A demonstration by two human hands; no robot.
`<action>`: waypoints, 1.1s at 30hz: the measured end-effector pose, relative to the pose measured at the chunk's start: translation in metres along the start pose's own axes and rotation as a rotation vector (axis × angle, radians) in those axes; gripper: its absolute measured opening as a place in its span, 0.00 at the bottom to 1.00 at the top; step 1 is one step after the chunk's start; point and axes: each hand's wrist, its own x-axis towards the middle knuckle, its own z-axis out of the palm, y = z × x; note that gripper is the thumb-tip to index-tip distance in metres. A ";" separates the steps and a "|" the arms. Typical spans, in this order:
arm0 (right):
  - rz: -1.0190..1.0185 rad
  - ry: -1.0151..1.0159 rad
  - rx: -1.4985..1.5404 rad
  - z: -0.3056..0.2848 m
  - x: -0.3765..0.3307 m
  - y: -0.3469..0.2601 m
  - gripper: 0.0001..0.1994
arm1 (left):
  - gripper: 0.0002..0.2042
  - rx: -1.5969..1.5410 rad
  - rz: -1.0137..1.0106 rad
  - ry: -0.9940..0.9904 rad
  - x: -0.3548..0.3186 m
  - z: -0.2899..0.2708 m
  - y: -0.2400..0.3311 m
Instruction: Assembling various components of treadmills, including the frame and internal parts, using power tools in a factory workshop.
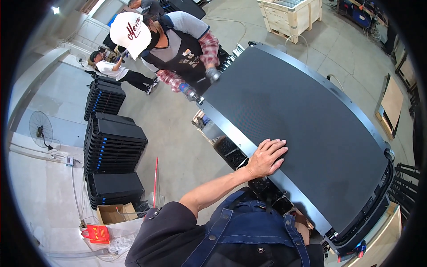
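My left hand (267,158) lies flat and open, fingers slightly spread, on the black running belt (302,120) of a treadmill. Its wrist crosses the silver side rail (231,132) nearest me. Only a bit of my right forearm (303,231) shows beside my blue apron; the right hand is hidden. Under the near rail sit dark frame parts (231,151). At the treadmill's far left end a co-worker (189,49) in a white cap leans in. One gloved hand (190,92) is at the rail's end, and the other glove (213,74) is blurred near the belt's edge.
Stacks of black treadmill-like units (114,144) stand at left, with a wall fan (41,130) beyond. An open cardboard box (116,213) and a red bag (95,233) are lower left. A wooden crate (289,18) stands behind; another person (113,69) is further back.
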 end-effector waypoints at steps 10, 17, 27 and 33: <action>0.095 0.112 0.350 -0.087 -0.062 0.016 0.18 | 0.21 0.002 0.001 0.011 0.004 0.005 -0.003; 0.128 0.151 0.560 -0.144 -0.104 0.006 0.18 | 0.20 -0.005 0.004 0.021 0.006 0.004 -0.003; 0.055 0.154 0.612 -0.189 -0.141 0.036 0.16 | 0.18 -0.055 0.070 0.070 -0.016 0.008 0.005; -0.222 0.214 0.465 -0.192 -0.094 0.052 0.14 | 0.17 -0.073 0.105 0.110 -0.002 0.001 -0.004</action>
